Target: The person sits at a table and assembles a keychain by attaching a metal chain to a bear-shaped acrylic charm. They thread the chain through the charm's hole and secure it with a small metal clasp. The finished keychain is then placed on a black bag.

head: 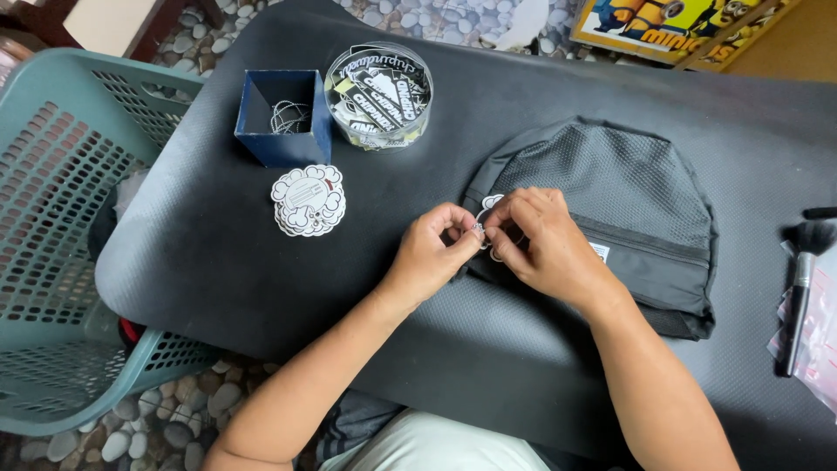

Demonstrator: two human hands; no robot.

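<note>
Pebble flooring surrounds a dark mat (218, 253) holding a grey mesh bag (610, 201). Both hands meet at its left edge: the left hand (433, 249) and right hand (540, 240) pinch a small metal ring (479, 229) with a white tag (491, 202). Nearby sit 1 blue box (283, 118), 1 round tub (379, 94) and stacked cloud-shaped tags (308, 201).

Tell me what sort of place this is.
Probably a home workspace for tagging goods by hand, set low on a dark mat over a pebble-pattern floor. Both hands work at a grey mesh bag, near a stack of cloud-shaped tags and a tub of labels.
</note>
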